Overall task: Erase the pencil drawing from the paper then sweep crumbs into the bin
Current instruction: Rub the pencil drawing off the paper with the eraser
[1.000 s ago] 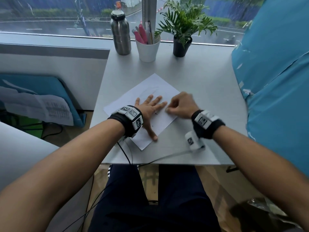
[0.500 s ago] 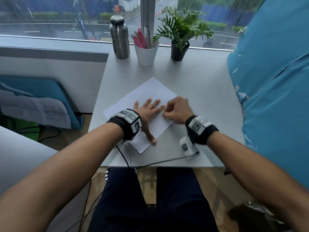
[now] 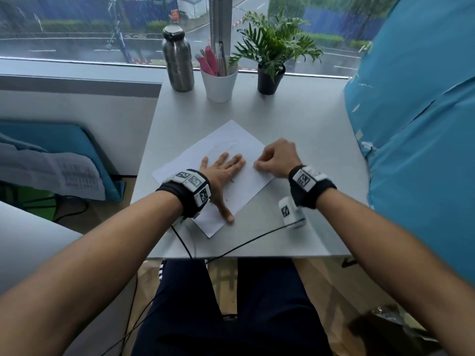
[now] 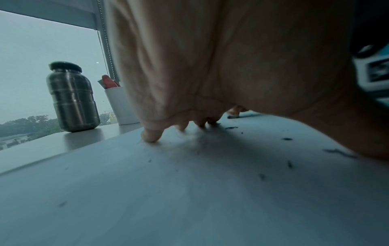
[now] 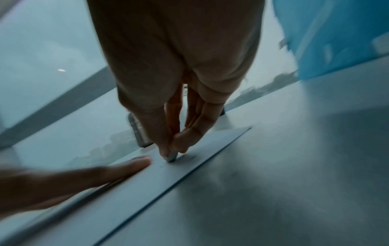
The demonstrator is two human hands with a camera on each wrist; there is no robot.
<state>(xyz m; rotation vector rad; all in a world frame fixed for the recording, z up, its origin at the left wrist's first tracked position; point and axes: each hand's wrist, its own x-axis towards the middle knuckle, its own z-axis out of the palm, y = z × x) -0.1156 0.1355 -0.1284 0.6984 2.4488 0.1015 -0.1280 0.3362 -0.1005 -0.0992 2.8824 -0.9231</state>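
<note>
A white sheet of paper [image 3: 231, 140] lies slanted on the grey table [image 3: 308, 129], with faint pencil lines near its far part. My left hand [image 3: 223, 170] lies flat on the sheet, fingers spread, pressing it down. My right hand [image 3: 276, 160] is curled just to its right and pinches a small grey eraser [image 5: 170, 158] whose tip touches the paper [image 5: 147, 179] near its right edge. Dark eraser crumbs [image 4: 288, 164] are scattered on the sheet under and beside the left palm [image 4: 210, 66].
At the table's far edge stand a steel bottle [image 3: 177, 60], a white cup of pens [image 3: 219, 83] and a potted plant [image 3: 271, 60]. A blue-covered surface [image 3: 416, 124] rises along the right side. Cables [image 3: 231, 249] run over the near edge. A dark bin [image 3: 385, 327] sits low right.
My right hand with the eraser has shifted slightly right and away from the left fingertips. The left hand stays flat on the paper.
</note>
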